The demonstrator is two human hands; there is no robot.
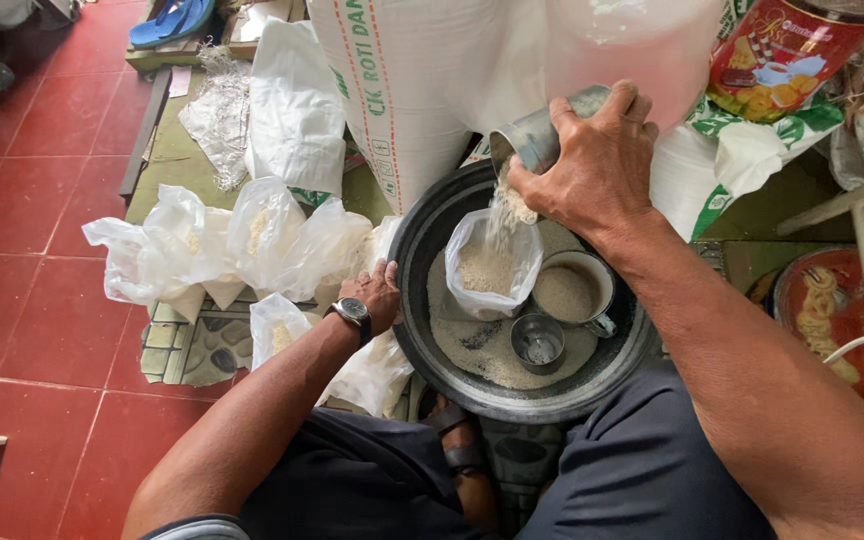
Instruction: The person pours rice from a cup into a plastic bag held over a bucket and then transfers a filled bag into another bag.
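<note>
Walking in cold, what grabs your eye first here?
At centre, the right hand tips a metal cup, spilling white grains into a small clear bag that stands in a dark round basin. The left hand, with a wristwatch, rests at the basin's left rim. To the left, filled plastic bags lie heaped beside the red tiled floor.

The right hand [592, 165] is raised and turned palm-down, its fingers curled shut in a full grip, knuckles up, wrist bent so the hand tips forward and left. Its bare forearm runs back to the lower right. The left hand [374, 293] sits lower, fingers bent down over an edge, a watch on the wrist. The left forearm slants back to the lower left.
</note>
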